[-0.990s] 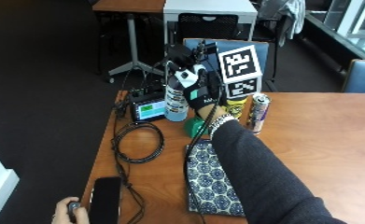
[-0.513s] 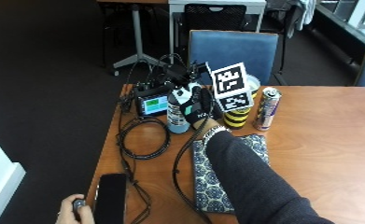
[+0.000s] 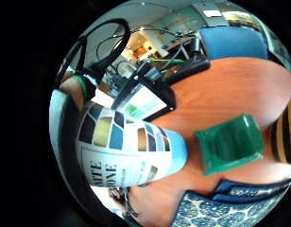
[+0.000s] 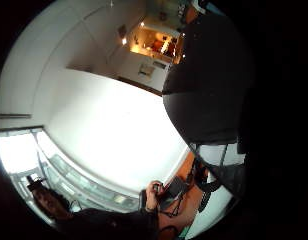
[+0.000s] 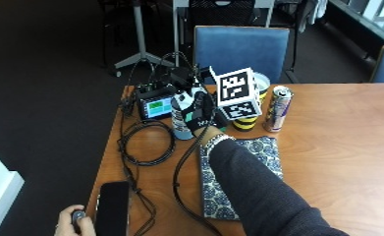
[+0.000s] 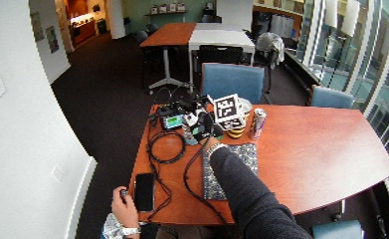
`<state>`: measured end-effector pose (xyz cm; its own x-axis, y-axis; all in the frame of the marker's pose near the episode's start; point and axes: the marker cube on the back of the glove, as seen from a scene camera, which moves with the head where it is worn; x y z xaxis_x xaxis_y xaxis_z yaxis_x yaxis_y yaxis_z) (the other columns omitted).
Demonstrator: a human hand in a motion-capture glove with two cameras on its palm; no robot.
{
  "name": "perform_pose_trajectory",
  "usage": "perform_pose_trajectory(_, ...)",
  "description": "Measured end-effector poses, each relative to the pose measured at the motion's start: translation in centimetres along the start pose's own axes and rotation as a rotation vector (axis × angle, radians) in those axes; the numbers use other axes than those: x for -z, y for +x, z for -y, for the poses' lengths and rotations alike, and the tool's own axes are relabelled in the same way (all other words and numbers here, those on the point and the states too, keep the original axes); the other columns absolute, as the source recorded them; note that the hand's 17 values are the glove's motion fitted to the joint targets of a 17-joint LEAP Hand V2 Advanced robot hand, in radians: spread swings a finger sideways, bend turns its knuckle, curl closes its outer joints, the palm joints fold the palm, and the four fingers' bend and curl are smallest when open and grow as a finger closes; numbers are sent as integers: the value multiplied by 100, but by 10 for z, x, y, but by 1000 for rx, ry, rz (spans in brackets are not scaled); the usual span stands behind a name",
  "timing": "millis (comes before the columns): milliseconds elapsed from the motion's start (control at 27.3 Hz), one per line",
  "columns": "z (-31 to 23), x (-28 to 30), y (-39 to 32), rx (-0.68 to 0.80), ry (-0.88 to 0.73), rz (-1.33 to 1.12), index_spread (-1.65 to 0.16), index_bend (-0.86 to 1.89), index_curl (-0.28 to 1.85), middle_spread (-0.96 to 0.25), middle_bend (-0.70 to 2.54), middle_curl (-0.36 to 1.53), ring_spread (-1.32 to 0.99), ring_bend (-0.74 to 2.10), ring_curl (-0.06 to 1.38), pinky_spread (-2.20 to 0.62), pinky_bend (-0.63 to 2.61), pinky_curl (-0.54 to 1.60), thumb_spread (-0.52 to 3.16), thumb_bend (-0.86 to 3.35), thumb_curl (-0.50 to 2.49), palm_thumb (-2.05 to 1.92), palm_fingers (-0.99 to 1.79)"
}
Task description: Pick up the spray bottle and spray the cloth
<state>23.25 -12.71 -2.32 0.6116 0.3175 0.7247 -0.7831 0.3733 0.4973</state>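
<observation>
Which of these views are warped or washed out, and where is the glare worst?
Both palm views are round and strongly bent: the little finger side view bulges the pale blue spray bottle with its colour-block label and curves the reddish wooden table; the thumb side view is blown out by a bright white wall. The wide outside view bows the walls and windows; the outside view is evenly lit.

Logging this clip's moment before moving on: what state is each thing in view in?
right hand: fingers wrapped round the spray bottle
spray bottle: upright, base at the table
cloth: flat on the table, sleeve across it
can: upright
small screen: lit
phone: flat, dark
</observation>
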Motion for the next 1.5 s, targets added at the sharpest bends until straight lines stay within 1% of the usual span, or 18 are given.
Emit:
perform_pose_trajectory(293,2,3,-3,-2,58,-25,-30,17,49,-26,44,48,-20,36,41,-16,22,35,111,-1,29,77,119)
perform_pose_trajectory(513,-1,12,-9,21,185,-51,-30,17,48,-27,43,48,-19,38,42,-18,23,36,113,-1,29,78,122)
perform_pose_trajectory(696,5,17,-24,61,241,-54,-31,17,48,-27,42,48,-19,41,42,-20,25,36,116,0,30,81,125)
perform_pose_trajectory(990,7,22,-19,69,272,-60,-31,17,47,-27,42,48,-19,42,43,-22,31,38,117,-1,30,82,127)
perform_pose_trajectory(1173,-2,11,1,3,217,-32,-31,18,47,-27,42,48,-20,43,43,-22,31,38,117,-2,30,82,126)
perform_pose_trajectory(1356,-21,6,24,-83,111,-21,-32,20,48,-27,44,48,-20,41,43,-13,13,33,114,-2,30,80,108)
perform_pose_trajectory(1393,-24,7,26,-90,100,-22,-32,18,47,-26,43,48,-20,39,42,-11,10,32,112,-3,30,79,98)
perform_pose_trajectory(1503,-28,11,27,-102,80,-43,-31,13,47,-22,37,47,-18,37,44,-7,17,34,107,-4,29,75,78)
